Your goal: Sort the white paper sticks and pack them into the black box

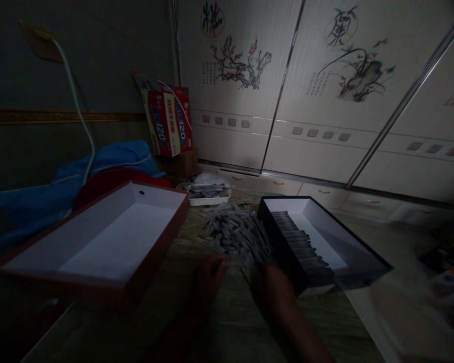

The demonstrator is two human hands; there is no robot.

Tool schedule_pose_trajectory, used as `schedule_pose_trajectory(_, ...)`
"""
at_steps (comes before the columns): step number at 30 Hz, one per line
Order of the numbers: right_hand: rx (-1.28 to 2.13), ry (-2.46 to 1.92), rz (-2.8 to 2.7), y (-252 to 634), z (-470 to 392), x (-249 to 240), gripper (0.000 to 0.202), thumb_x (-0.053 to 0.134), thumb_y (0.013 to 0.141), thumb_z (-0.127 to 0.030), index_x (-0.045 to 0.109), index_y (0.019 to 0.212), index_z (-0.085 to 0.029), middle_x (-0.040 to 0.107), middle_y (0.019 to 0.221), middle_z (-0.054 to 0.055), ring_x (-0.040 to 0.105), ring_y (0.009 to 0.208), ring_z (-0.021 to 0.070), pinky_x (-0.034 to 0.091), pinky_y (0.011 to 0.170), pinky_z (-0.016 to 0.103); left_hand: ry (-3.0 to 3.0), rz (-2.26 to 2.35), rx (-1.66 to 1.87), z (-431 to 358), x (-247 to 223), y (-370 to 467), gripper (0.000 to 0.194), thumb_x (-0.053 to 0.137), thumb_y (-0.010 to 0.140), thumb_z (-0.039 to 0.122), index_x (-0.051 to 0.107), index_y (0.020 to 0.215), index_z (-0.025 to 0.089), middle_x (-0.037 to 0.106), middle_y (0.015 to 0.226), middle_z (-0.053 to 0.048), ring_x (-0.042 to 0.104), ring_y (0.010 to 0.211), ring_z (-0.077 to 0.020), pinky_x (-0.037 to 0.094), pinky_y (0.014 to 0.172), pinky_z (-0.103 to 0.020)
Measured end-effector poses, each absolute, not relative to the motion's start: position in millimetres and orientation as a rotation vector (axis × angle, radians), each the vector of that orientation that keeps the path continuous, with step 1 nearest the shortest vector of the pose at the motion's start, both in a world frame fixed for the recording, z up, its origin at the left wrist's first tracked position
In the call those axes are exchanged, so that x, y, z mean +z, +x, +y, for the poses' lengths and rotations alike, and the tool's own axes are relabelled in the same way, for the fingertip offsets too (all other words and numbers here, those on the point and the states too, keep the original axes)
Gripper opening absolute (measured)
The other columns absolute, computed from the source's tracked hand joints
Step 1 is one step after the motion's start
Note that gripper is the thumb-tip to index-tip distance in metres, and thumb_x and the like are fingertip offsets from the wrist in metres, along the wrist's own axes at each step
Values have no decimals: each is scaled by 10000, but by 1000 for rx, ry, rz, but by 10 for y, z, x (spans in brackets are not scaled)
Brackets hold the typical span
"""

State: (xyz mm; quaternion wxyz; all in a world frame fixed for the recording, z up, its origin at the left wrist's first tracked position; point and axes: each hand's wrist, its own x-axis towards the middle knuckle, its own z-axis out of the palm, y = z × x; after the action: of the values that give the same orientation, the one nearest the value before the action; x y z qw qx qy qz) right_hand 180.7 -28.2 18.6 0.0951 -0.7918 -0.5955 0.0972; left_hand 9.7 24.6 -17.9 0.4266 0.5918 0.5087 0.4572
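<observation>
A loose heap of slim, pen-like sticks (236, 229), greyish and clear with dark parts, lies on the table between two open boxes. My left hand (209, 277) is just in front of the heap, its fingers curled in, with no stick visible in it. At the heap's near right edge is my right hand (274, 290), beside the dark box (291, 262). Its fingers are dark and blurred, so what they grip, if anything, is hidden. Inside the dark box, similar sticks (298, 242) lie side by side in a row along the left part.
A red-brown box (151, 272) with a white inside stands left. Behind the heap sits a white tray (208, 200) holding more sticks and a clear bag. A red carton (170, 121), blue cloth (109, 159) and pale cable (75, 101) are at back left, sliding doors (230, 141) behind.
</observation>
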Motion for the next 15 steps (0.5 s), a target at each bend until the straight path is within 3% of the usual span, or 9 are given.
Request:
schedule_pose_trajectory(6,307,-2157,-1671,1809,-465,271,193,408,814,-257,580,815,-169,664,684,72,627,641,176,344,511,221,1674,1202,1137,169,-115,122,148,591,687,309,697,751,226,702,771,-51,629,754,-223,470,728,-315)
schedule_pose_trajectory(11,512,-1688,-1577,1739,-499,119,237,430,816,-342,520,688,-164,561,594,0,516,544,121,331,486,191,1813,1075,1076,116,-105,154,161,578,725,297,707,796,234,709,809,-58,630,780,-223,463,743,-314)
schedule_pose_trajectory(15,594,-1550,-1333,1749,-447,3,192,502,764,-332,496,667,-167,478,582,-37,453,547,108,340,484,182,2004,1042,1013,108,-117,137,163,542,748,216,682,830,207,671,841,-64,603,815,-205,457,752,-316)
